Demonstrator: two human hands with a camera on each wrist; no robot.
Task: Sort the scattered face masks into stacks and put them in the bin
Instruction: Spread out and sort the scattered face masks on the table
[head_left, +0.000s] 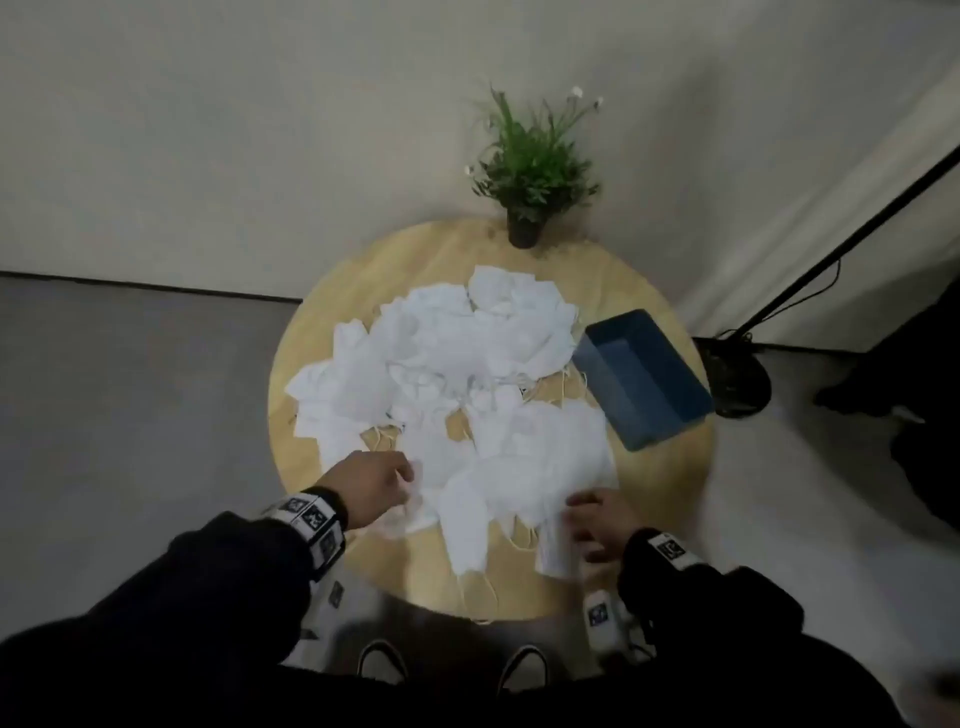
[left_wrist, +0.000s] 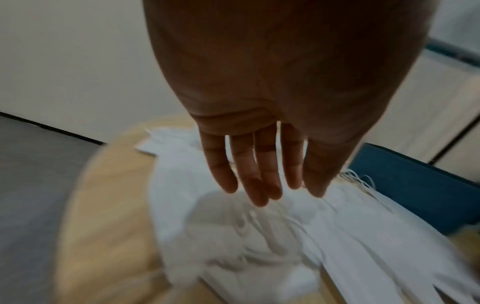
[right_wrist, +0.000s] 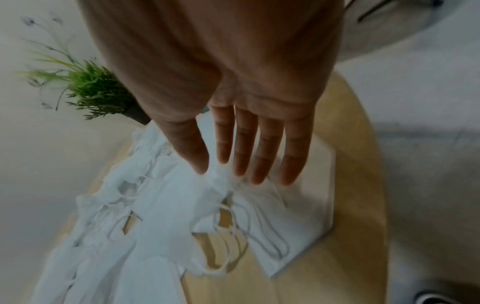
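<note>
- The round wooden counter (head_left: 322, 332) is covered over most of its top by a loose heap of white face masks (head_left: 457, 364), overlapped every way with ear loops tangled; nothing has yet been squared into a stack, so the sorting is judged barely begun.
- The blue bin (head_left: 644, 374) is set at the counter's right edge, just beside the heap and seemingly empty, probably so that finished stacks can be carried across with a short reach.
- A potted plant (head_left: 530, 171) is stood at the far edge, well apart from both hands.
- The left hand (head_left: 371, 486) is laid at the heap's near-left edge; in the wrist view its fingers (left_wrist: 246, 181) are seen straight and released, nothing grasped.
- The right hand (head_left: 597, 525) is likewise extended with loose fingers (right_wrist: 262, 156) over the nearest masks, presumably to gather them from both sides.
</note>
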